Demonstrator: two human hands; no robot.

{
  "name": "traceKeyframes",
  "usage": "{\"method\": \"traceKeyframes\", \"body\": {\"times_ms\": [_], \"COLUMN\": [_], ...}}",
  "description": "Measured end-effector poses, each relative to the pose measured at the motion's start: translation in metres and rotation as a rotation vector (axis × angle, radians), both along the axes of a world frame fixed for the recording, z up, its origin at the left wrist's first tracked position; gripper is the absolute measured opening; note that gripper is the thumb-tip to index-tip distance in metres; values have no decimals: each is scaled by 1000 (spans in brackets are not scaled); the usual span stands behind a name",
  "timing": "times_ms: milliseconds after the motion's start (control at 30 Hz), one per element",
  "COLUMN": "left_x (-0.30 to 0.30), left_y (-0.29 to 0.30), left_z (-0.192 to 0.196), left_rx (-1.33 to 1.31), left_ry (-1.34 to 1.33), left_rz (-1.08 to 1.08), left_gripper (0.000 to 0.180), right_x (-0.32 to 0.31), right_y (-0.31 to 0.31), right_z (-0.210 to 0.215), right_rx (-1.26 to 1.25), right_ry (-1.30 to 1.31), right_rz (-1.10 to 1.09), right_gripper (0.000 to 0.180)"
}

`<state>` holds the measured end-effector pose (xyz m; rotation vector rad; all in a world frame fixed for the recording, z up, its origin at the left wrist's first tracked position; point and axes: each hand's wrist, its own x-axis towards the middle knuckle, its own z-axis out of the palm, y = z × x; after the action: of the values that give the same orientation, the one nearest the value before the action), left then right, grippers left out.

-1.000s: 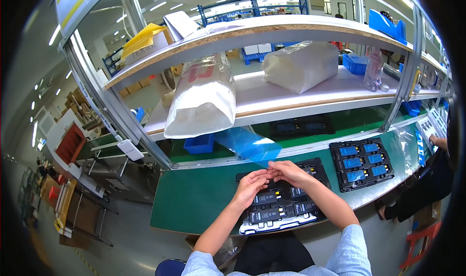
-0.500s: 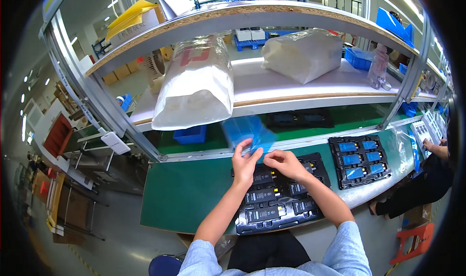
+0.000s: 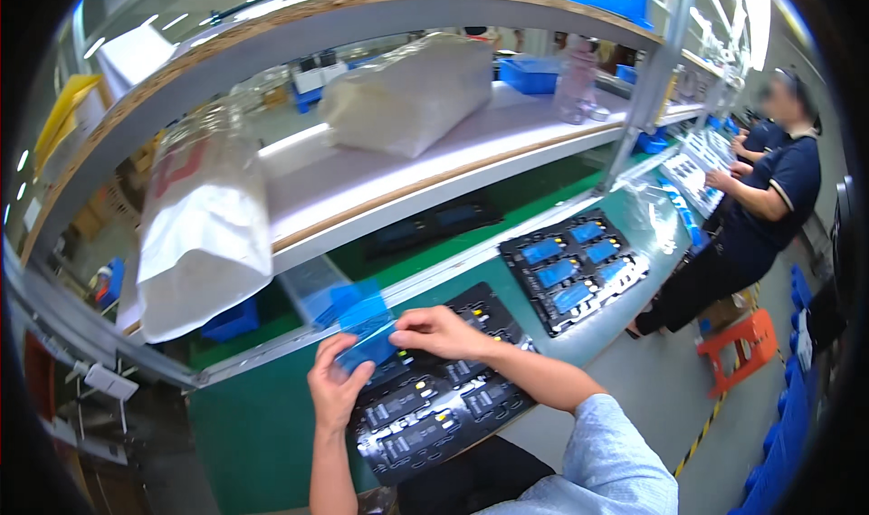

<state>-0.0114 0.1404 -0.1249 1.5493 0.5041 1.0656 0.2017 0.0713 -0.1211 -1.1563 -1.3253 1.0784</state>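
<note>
Thin blue plastic film [image 3: 366, 318] is held up over the near black tray [image 3: 369, 441]. My left hand [image 3: 337, 381] is closed on the film's lower left part, with the thumb toward me. On the film's right edge, the fingertips of my right hand [image 3: 442, 332] are pinched together. The near tray lies under both hands and holds several flat black battery packs [image 3: 398, 405] with small yellow tabs. To its right, a second black tray [image 3: 540, 304] holds several packs covered with blue film [image 3: 555, 273].
Clear sheeting [image 3: 312, 289] lies behind the film, under a shelf [image 3: 434, 182] bearing white bags [image 3: 204, 243] and a pink bottle [image 3: 576, 81]. A co-worker [image 3: 769, 189] stands at the bench's right beside an orange stool [image 3: 738, 348]. Another dark tray [image 3: 434, 225] sits beneath the shelf.
My view has swung to the right, bringing the co-worker further in. The right hand's fingertips have come onto the film's edge, while the left hand keeps hold of the film.
</note>
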Motion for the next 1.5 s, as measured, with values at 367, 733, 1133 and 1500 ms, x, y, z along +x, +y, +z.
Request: {"method": "traceKeyframes", "body": {"times_ms": [367,733,1133,1500], "left_x": [4,3,-84,-81], "left_y": [-4,-8,29,1], "left_z": [-10,-5,34,-9], "left_rx": [-280,-177,769,819], "left_ry": [40,215,635,917], "left_rz": [14,161,769,112], "left_gripper": [13,22,9,22], "right_x": [7,-7,-8,-42], "right_y": [-5,-7,-17,-7], "right_z": [8,9,22,-10], "right_rx": [71,111,-202,-434], "right_ry": [-215,-158,101,-132], "right_rz": [-32,-155,-268,-195], "right_gripper": [29,20,19,25]}}
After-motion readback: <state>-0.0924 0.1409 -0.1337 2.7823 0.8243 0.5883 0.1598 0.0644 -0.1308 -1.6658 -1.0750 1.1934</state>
